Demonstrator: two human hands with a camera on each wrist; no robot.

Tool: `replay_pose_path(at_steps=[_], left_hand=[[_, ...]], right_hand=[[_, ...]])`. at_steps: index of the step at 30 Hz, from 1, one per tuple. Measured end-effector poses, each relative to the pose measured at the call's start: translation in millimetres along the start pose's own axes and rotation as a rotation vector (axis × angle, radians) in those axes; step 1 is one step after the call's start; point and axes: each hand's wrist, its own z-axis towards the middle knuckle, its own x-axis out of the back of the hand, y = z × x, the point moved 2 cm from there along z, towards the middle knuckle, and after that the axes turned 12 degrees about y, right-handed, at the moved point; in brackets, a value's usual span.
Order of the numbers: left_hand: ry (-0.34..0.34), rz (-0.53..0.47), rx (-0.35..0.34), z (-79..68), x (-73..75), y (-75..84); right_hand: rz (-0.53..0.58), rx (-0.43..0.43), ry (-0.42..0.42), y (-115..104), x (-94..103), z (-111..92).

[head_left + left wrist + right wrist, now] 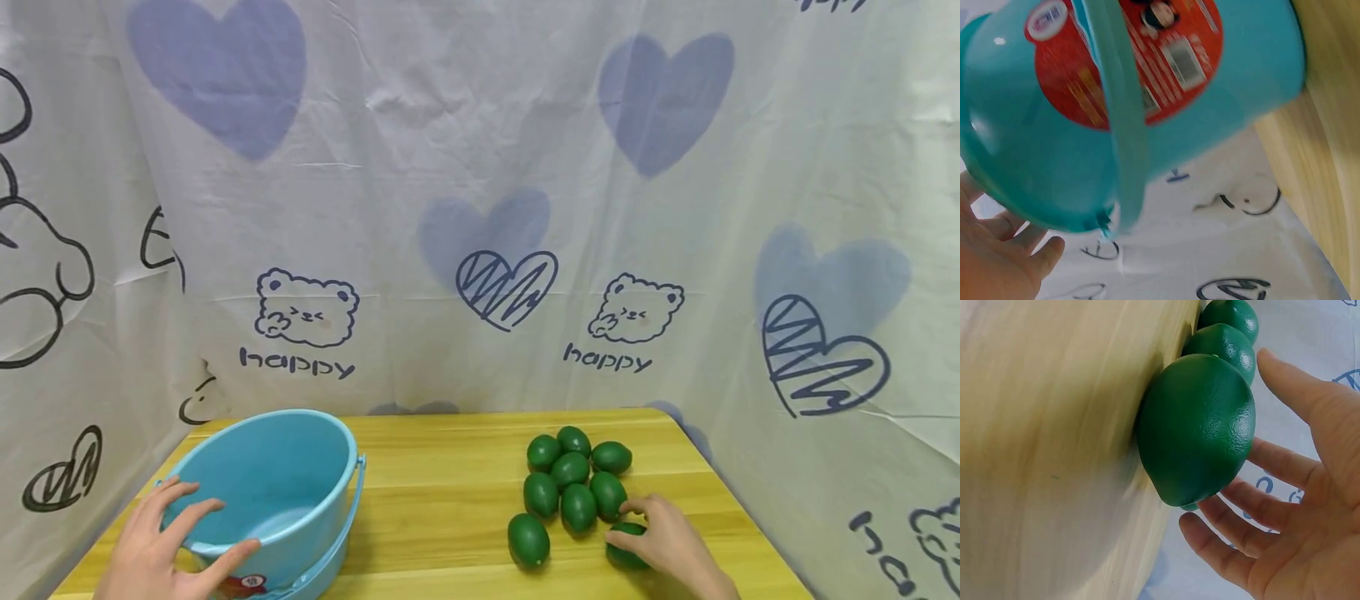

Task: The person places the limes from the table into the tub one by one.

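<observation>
A light-blue bucket (330,533) with a handle and a red label (1072,81) stands at the table's left. My left hand (153,546) is at its near rim with fingers spread; in the left wrist view the fingertips lie beside the rim, and whether they touch it I cannot tell. My right hand (671,542) reaches around the nearest right lime (1197,431), dark green and glossy. Its fingers are extended along the lime's far side, and the thumb stands apart from it. Several more limes (579,508) form a cluster beyond, and another lime (528,540) lies to the left.
The wooden table (435,500) carries the bucket and the limes. Behind it and at both sides hangs a white cloth (390,250) printed with hearts, bears and lettering. The bucket's handle (352,508) hangs down on its outer side.
</observation>
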Motion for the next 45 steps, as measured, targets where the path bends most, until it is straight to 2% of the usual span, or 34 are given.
replay_pose_path(at_steps=[3,6,13,17,21,24,31,33,39,45], left_hand=[[-0.071,0.055,0.085,0.2,3.8,-5.2],[-0.128,0.107,0.136,-1.1,6.4,-8.8],[-0.188,0.214,0.192,-2.2,11.5,-10.6],[-0.225,0.213,0.219,-0.3,13.0,-10.9],[-0.244,0.188,0.225,2.1,12.3,-11.9],[-0.253,0.177,0.23,2.2,12.0,-12.4],[-0.193,0.155,0.236,-1.3,13.3,-10.2],[-0.195,0.156,0.242,-1.4,12.9,-9.6],[-0.207,0.19,0.252,-1.5,11.8,-7.7],[-0.218,0.193,0.244,-1.3,12.4,-8.5]], right_hand=[[0.008,-0.009,-0.025,1.4,-2.2,-1.1],[0.013,-0.016,-0.04,2.6,-4.4,-2.7],[0.018,-0.03,-0.087,4.4,-8.3,-3.7],[0.049,-0.04,-0.091,5.9,-9.4,-1.0],[0.093,-0.068,-0.058,6.9,-8.1,1.5],[0.129,-0.092,-0.017,5.7,-5.5,2.7],[0.142,-0.097,0.128,-1.8,-0.3,5.9],[0.148,-0.091,0.156,-5.7,0.3,7.4],[0.201,-0.091,0.169,-19.3,0.1,13.1],[0.279,-0.043,0.173,-35.1,-2.9,17.2]])
